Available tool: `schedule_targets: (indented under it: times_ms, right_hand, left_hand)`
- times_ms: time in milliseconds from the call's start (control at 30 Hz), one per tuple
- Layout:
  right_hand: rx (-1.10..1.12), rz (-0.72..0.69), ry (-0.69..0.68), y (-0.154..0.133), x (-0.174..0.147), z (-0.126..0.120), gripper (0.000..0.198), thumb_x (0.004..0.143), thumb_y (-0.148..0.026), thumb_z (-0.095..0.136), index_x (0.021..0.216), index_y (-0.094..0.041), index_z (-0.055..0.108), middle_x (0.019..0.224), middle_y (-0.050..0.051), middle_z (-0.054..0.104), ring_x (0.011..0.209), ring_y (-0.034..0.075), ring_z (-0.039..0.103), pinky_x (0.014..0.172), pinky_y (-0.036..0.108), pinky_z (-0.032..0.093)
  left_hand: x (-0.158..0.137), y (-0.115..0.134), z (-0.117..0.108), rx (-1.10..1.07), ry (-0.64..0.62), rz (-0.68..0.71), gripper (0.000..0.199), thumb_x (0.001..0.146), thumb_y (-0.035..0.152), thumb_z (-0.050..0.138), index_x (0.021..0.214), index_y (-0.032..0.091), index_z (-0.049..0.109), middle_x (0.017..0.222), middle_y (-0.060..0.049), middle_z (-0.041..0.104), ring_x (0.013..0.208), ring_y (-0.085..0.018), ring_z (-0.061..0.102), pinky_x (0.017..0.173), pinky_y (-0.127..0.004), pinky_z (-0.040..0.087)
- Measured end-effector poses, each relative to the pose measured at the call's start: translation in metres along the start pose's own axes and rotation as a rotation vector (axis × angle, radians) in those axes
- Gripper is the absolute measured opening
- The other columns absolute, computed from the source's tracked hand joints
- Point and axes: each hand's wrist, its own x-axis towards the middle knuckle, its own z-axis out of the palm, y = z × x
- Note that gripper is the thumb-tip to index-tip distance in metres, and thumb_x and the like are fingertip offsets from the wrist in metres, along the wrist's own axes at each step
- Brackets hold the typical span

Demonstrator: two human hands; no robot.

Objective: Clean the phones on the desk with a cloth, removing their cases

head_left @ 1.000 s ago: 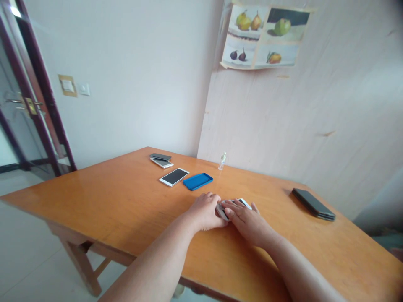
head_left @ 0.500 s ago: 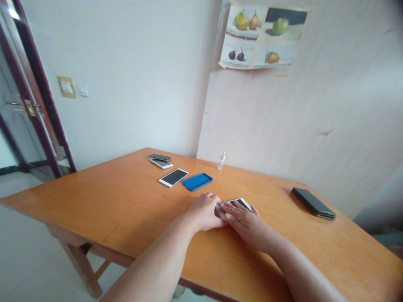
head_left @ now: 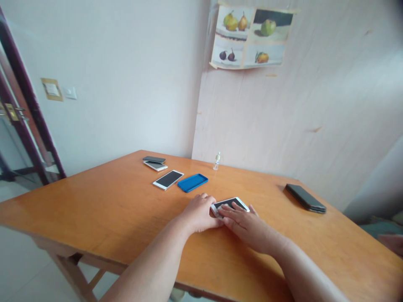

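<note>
A white smartphone [head_left: 237, 203] with a dark screen lies in front of me, its face up. My left hand [head_left: 201, 213] grips its left end, fingers at the far side and thumb at the near side. Across the screen, my right hand [head_left: 241, 219] presses a small whitish wipe [head_left: 223, 207] under its outstretched fingers. Much of the wipe and the phone's near edge are hidden by that hand. Beyond my left hand lie a blue phone case [head_left: 192, 183], hollow side up, and another white smartphone [head_left: 168, 179].
At the back left, a dark phone [head_left: 154, 159] rests partly on a white phone [head_left: 155, 166]. A small clear bottle [head_left: 217, 161] stands near the wall. Stacked dark phones or cases [head_left: 305, 198] lie on the wooden table [head_left: 103, 201] at right. Another person's hand [head_left: 392, 243] shows at the right edge.
My right fingers and the wipe have shifted on the screen, showing more of the phone's left end. The view has turned slightly right, and another person's hand shows at the right edge.
</note>
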Motion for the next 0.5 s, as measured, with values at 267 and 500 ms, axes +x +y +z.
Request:
schedule_targets:
  times_ms: [267,500]
  right_hand:
    - [-0.154,0.295,0.072,0.023,-0.002,-0.005,0.052,0.097,-0.045,0.032,0.141,-0.024,0.046,0.15,0.009,0.043,0.141,0.038,0.03,0.104,0.077,0.009]
    - [0.016,-0.049,-0.049,-0.012,-0.014,-0.006,0.05,0.098,-0.043,0.029,0.145,-0.029,0.04,0.154,0.006,0.037,0.144,0.027,0.028,0.114,0.062,0.014]
  left_hand:
    - [0.001,-0.003,0.001,-0.003,-0.011,-0.008,0.053,0.061,0.055,0.076,0.104,0.026,0.063,0.104,-0.005,0.059,0.102,-0.026,0.057,0.087,-0.033,0.048]
    - [0.0,-0.001,-0.002,-0.016,-0.012,-0.004,0.051,0.063,0.056,0.075,0.102,0.025,0.064,0.102,-0.006,0.059,0.1,-0.026,0.058,0.085,-0.033,0.048]
